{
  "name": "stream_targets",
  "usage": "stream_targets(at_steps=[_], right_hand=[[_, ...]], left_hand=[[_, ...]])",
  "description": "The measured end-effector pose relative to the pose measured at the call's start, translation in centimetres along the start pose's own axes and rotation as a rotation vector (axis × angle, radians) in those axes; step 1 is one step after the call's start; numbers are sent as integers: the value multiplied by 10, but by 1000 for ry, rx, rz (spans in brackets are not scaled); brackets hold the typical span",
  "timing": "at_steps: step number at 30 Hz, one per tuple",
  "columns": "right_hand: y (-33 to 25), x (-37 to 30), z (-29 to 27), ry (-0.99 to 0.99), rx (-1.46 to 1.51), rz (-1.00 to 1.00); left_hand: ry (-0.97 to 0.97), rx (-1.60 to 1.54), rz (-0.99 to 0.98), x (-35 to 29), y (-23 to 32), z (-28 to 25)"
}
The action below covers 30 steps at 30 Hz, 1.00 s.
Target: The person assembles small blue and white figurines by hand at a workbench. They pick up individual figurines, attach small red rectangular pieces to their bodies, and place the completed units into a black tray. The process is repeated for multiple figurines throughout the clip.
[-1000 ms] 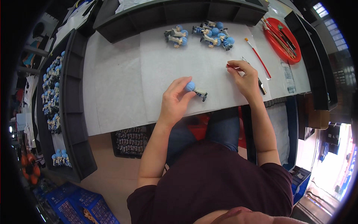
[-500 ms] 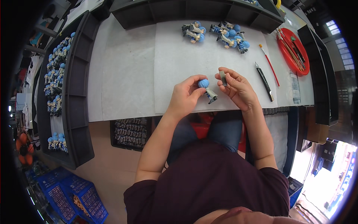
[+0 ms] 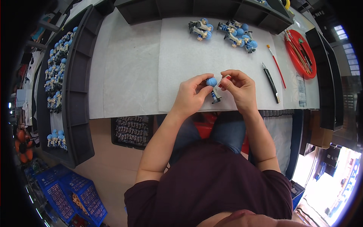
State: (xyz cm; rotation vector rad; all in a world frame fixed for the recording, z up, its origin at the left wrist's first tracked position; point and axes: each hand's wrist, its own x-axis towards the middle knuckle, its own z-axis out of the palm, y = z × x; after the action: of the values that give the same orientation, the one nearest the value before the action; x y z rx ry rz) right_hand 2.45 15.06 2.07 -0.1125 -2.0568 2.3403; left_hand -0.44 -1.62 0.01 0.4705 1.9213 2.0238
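Observation:
My left hand (image 3: 191, 95) is closed around a small figurine (image 3: 211, 82) with a round, ribbed blue head. Its pale and dark blue body hangs down past my thumb, feet toward the table's front edge. Close beside it, my right hand (image 3: 244, 92) pinches a small flat piece (image 3: 228, 77), red on the side that shows, with a pale edge. That piece is held right by the figurine's upper body; whether they touch I cannot tell. Beyond my hands, two groups of similar figurines (image 3: 202, 29) lie on the white sheet.
A black utility knife (image 3: 270, 82) and a red-handled brush (image 3: 277, 66) lie on the right. A red dish (image 3: 312, 60) holds several brushes. Dark trays edge the table: a long one (image 3: 204, 11) at the back, another (image 3: 81, 75) with figurines at left. Blue crates (image 3: 73, 193) stand lower left.
My right hand has turned the small piece, so red shows instead of grey, and brought it leftward to the figurine. The figurine is now more upright and slightly farther right.

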Motion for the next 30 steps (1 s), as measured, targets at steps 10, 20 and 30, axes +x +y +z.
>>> stream_targets(at_steps=[10,20,30], right_hand=[[2,0,5,102,-154,-143],[14,8,16,228,-514,-428],[8,17,10,305,-572,-343]], left_hand=[[57,134,107,1,3,4],[112,158,190,3,-1,10],[139,132,181,-1,-2,12]])
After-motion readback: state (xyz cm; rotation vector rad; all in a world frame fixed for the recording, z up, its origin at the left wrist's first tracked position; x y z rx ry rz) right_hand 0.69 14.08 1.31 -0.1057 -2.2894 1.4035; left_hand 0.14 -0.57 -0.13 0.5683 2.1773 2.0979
